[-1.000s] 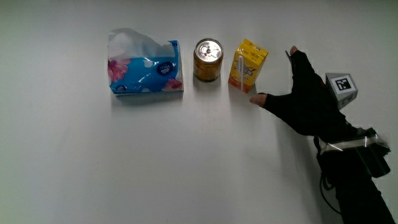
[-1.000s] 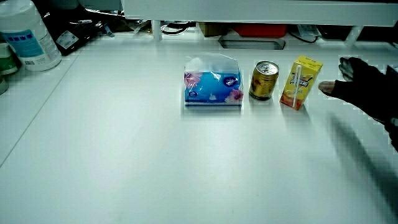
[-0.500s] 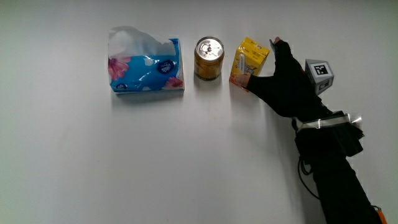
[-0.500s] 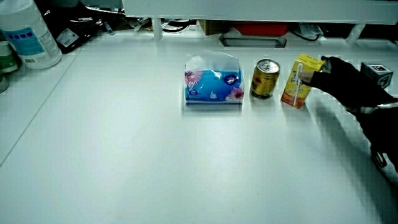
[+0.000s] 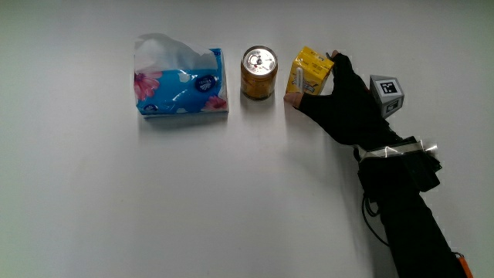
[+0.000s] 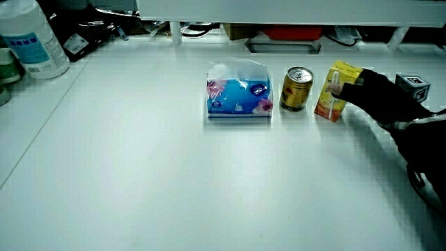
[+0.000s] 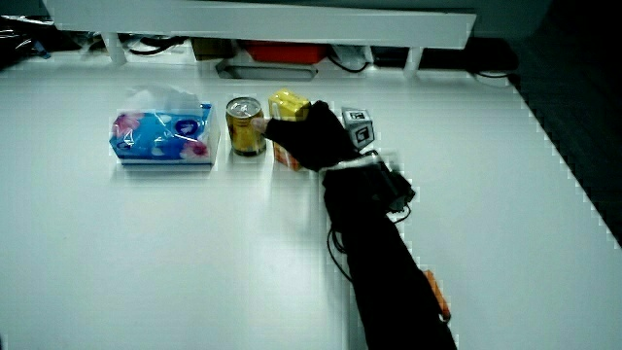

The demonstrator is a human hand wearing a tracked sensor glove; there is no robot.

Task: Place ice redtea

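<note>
Closing in since a moment ago, the hand (image 5: 340, 96) now wraps the carton (image 5: 309, 75).
Thumb and fingers clasp its sides, apparently readying a lift from beside the can (image 5: 258, 72).

- We see three things in a row on the white table (image 7: 194, 253), and we take the gold can (image 7: 245, 124) as our landmark.
- The blue tissue pack (image 7: 162, 138) lies beside the can, a small gap between them.
- The yellow carton (image 7: 286, 109) stands just beside the can, and the can sits between it and the tissue pack.
- The hand (image 7: 309, 142) wraps around the carton, hiding most of it.
- The patterned cube (image 7: 358, 126) sits on the back of the hand, farther from the can than the carton.
- The black forearm (image 7: 384, 262) runs from the hand toward the person.
</note>
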